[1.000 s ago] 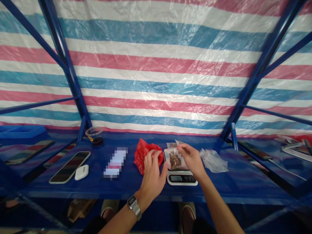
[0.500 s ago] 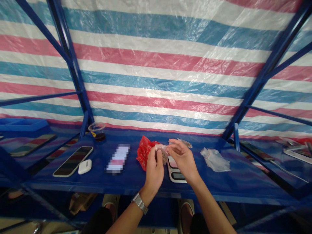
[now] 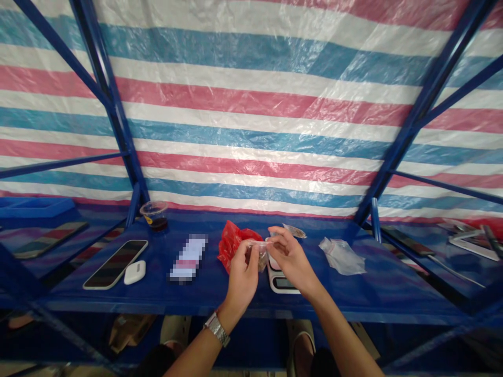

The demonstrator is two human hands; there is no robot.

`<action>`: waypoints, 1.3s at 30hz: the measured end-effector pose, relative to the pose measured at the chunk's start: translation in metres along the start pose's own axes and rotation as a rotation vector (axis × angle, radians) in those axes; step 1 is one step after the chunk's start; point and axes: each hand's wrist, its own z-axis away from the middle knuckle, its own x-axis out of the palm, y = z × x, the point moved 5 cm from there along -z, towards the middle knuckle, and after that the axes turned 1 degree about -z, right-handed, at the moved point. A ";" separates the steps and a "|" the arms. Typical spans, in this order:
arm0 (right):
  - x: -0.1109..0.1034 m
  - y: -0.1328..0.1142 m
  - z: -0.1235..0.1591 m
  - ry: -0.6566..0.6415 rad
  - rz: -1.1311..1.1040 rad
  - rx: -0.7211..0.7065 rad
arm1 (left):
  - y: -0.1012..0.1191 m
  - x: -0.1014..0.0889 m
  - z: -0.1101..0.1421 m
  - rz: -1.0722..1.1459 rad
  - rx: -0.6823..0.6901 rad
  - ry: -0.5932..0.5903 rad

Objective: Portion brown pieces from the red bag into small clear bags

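My left hand (image 3: 241,275) and my right hand (image 3: 290,259) both pinch the top of a small clear plastic bag (image 3: 260,255) with brown bits inside, held up between them. The bag hangs just above the left edge of a small white digital scale (image 3: 281,280) on the blue shelf (image 3: 204,296). A red plastic bag (image 3: 232,243) lies crumpled just behind my left hand. Another small filled clear bag (image 3: 294,230) lies behind the scale. My left wrist carries a metal watch (image 3: 217,329).
A pile of empty clear bags (image 3: 342,255) lies to the right of the scale. On the left lie a phone (image 3: 116,256), a white earbud case (image 3: 134,272), a blurred white packet (image 3: 188,257) and a plastic cup (image 3: 154,215) with dark liquid. Blue frame posts (image 3: 118,125) flank the shelf.
The small bag was lifted off the scale by my right hand, and my left hand left the red bag to join it. Both hands now pinch the bag's top.
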 end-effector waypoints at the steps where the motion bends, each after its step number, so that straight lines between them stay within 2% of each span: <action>1: 0.001 0.001 0.000 -0.004 0.011 0.001 | -0.001 -0.001 0.001 -0.008 0.002 0.002; 9: 0.009 0.004 0.002 0.055 0.041 -0.030 | 0.000 -0.001 0.004 -0.047 0.046 -0.006; 15: 0.017 0.006 0.001 0.033 0.050 -0.038 | -0.004 -0.001 0.002 -0.054 0.061 -0.001; 22: 0.017 0.008 0.001 0.026 0.090 -0.110 | -0.001 -0.006 0.002 -0.061 0.045 0.022; 27: 0.012 0.002 0.005 0.069 0.163 -0.170 | 0.001 -0.007 0.002 -0.060 0.042 -0.048; 30: 0.010 -0.001 0.006 0.095 0.190 -0.179 | 0.000 -0.011 0.000 -0.062 0.030 -0.033; 35: 0.013 -0.004 0.012 0.055 0.175 -0.169 | 0.004 -0.014 0.000 -0.064 0.031 -0.020; 37: 0.008 -0.007 0.014 0.107 0.206 -0.167 | 0.007 -0.012 0.002 -0.105 0.062 -0.037; 39: -0.006 -0.011 0.010 0.223 0.260 -0.168 | 0.012 -0.010 0.004 -0.141 0.105 -0.013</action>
